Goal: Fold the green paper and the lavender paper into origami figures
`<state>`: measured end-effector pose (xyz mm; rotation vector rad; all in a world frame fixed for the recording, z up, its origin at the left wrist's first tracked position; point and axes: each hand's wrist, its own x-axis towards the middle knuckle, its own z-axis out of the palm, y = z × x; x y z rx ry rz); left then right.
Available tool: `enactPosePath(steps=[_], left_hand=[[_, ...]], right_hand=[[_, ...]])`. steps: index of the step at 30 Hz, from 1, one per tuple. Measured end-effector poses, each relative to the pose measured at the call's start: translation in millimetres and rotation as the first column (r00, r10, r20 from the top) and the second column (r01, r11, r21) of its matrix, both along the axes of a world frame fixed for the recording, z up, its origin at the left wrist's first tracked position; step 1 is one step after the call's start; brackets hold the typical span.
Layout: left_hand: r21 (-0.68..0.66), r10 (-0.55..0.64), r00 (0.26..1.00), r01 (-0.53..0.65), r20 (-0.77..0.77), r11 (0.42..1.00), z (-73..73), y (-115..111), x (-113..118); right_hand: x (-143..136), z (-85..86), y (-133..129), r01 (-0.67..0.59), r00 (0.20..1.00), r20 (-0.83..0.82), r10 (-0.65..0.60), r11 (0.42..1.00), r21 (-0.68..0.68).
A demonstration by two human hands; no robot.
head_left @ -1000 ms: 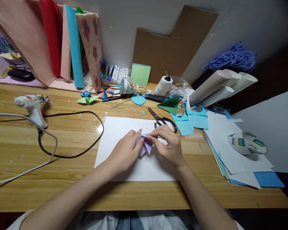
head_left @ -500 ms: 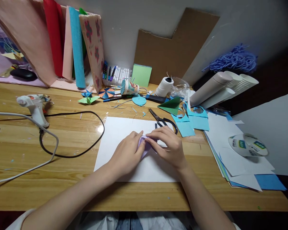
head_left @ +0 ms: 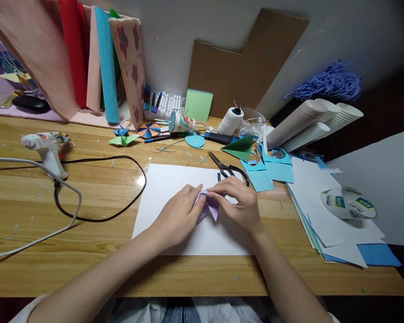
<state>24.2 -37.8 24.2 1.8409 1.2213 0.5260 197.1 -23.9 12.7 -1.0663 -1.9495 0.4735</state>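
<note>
A small piece of folded purple paper (head_left: pixel 213 210) is held between my two hands over a white sheet (head_left: pixel 155 197) on the wooden table. My left hand (head_left: pixel 180 213) pinches its left side, thumb on top. At its upper right edge, the fingertips of my right hand (head_left: pixel 237 199) are closed on the paper. One pointed flap hangs down between the hands; much of the rest is hidden by my fingers. Just beyond my right hand lie black-handled scissors (head_left: pixel 227 168), with their blades pointing away to the left.
A white glue gun (head_left: pixel 49 150) and its looping black cable (head_left: pixel 134 161) lie at left. Light-blue paper pieces (head_left: pixel 261 177) and a dark green folded paper (head_left: pixel 240 148) sit beyond the scissors. Stacked sheets with a tape roll (head_left: pixel 333 204) occupy the right; a thread spool (head_left: pixel 231 121) stands behind.
More of the purple paper shows now, with a pointed flap hanging between my hands. My right fingers have shifted slightly right along its top edge, while my left hand stays nearly in place.
</note>
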Motion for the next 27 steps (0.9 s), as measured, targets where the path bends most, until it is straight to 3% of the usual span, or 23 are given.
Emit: enactPosePath(steps=[4,6,10,12,15,17,24,27], left_hand=[[-0.069,-0.004,0.987,0.016,0.162,0.997,-0.1,7,-4],[-0.197,-0.018,0.956,0.078,0.292,0.977,-0.6,10,-5],[-0.521,0.092,0.857,0.220,0.508,0.825,-0.1,15,-5],[-0.602,0.163,0.826,0.244,0.540,0.761,0.7,16,-5],[-0.650,0.210,0.801,0.268,0.560,0.711,1.1,17,-5],[-0.645,0.201,0.802,0.273,0.563,0.714,0.9,17,-6],[-0.535,0.108,0.859,0.210,0.501,0.818,-3.0,15,-8],[-0.510,0.076,0.878,0.202,0.472,0.836,-5.8,16,-7]], right_hand=[[4,2.8,3,-0.043,0.997,-0.072,0.032,0.988,-0.147],[4,2.1,3,-0.010,0.989,-0.143,-0.024,0.973,-0.229],[2,-1.2,3,0.027,0.932,-0.316,-0.179,0.901,-0.432],[0,-1.9,4,-0.009,0.913,-0.359,-0.192,0.872,-0.489],[-1,-0.9,4,-0.036,0.907,-0.377,-0.186,0.859,-0.511],[-2,0.1,4,-0.042,0.908,-0.379,-0.180,0.860,-0.508],[-3,-2.8,3,-0.060,0.892,-0.414,-0.181,0.860,-0.506],[-5,-5.4,3,-0.064,0.885,-0.425,-0.191,0.854,-0.517]])
